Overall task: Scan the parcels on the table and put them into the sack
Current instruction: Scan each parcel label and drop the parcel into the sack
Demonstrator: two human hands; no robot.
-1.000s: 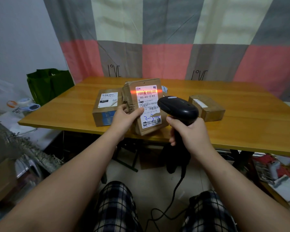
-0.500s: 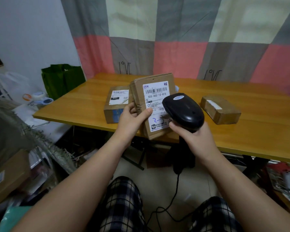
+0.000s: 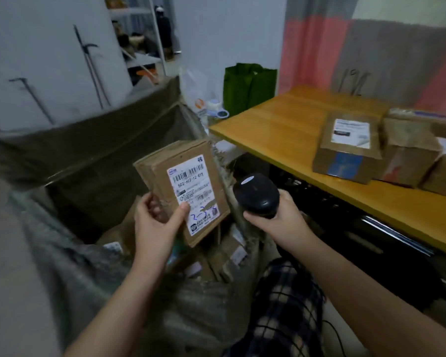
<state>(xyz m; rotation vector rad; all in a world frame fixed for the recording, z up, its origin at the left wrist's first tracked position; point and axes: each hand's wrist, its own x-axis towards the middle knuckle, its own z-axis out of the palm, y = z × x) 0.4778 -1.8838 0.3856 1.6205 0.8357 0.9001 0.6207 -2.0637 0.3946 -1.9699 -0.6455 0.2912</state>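
left hand grips parcel above sack; right hand grips scanner.

Holds a parcel in the left hand, thumb on the label, fingers curled round the left edge, label up and tilted, above the open sack. Grips a black scanner in the right hand, just beside the parcel and apart from it. Shows labelled boxes lying inside the sack, cartons side by side on the bench at right, and a green bag past its far corner.
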